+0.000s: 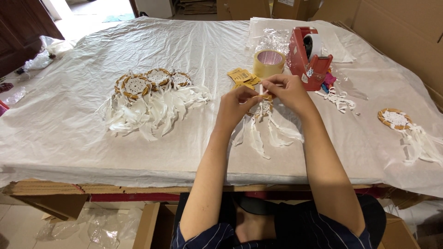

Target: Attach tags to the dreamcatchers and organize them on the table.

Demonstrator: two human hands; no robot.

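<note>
On the table, largest to smallest:
Table (69,138): covered edge to edge by crinkled white sheeting, stacked cardboard showing under the near edge.
Cardboard boxes (397,32): line the far right side, beyond the sheeting.
Finished pile (152,99): three small dreamcatchers with tan-wrapped rings, white webs and white feathers, overlapping, left of the hands and well apart from them.
Tape dispenser (307,57): red, desktop type, just beyond the right hand.
Single dreamcatcher (396,119): lies alone far right, feathers trailing toward the near edge.
Tape roll (269,63): tan, upright ring, touching or just beside the dispenser's left side.
Tan card tags (242,77): small heap between the tape roll and the hands.
Dreamcatcher in hand (263,121): centre of table, ring mostly hidden behind the fingers, white feathers hanging down onto the sheeting.
Left hand (235,107): fingers pinched on the ring's top edge.
Right hand (287,91): fingertips closed on a small white piece at the ring's top, probably a loop or tag; too small to tell.
</note>
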